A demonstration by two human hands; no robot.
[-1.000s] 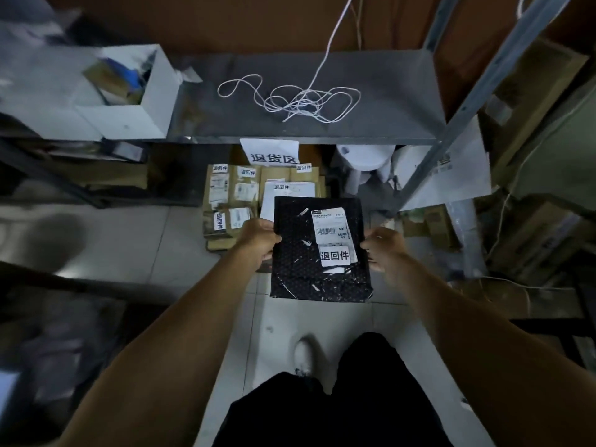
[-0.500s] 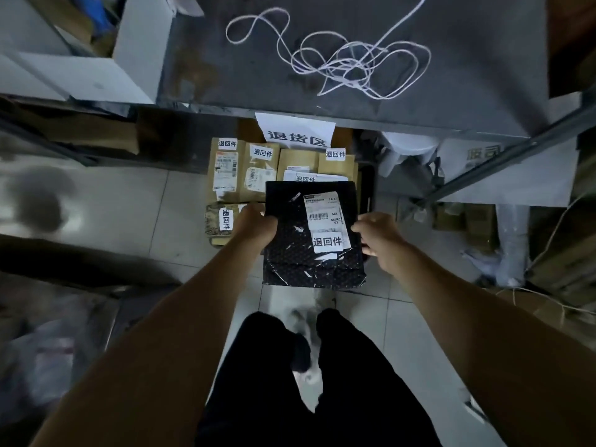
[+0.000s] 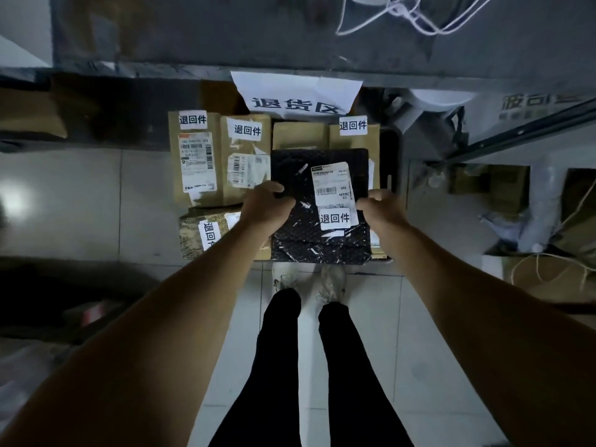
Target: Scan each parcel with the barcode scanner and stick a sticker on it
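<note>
While the left hand (image 3: 264, 208) grips the left edge of the black patterned mailer bag (image 3: 303, 233) and the right hand (image 3: 380, 209) grips its right edge, the bag sits flat above brown cardboard parcels (image 3: 196, 162) stacked on the floor. Its shipping label (image 3: 330, 182) and white sticker (image 3: 335, 218) face up. Behind stands a grey shelf (image 3: 225, 33), a white paper sign (image 3: 296, 95) hanging from its edge.

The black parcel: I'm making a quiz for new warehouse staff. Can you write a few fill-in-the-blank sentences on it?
1. The black parcel is held by ____ hands.
2. The left hand grips its ____ edge; the right hand grips the opposite one.
3. The white sticker sits ____ the shipping label.
4. The cardboard parcels behind it are ____ in colour.

Missing words: two; left; below; brown
</note>
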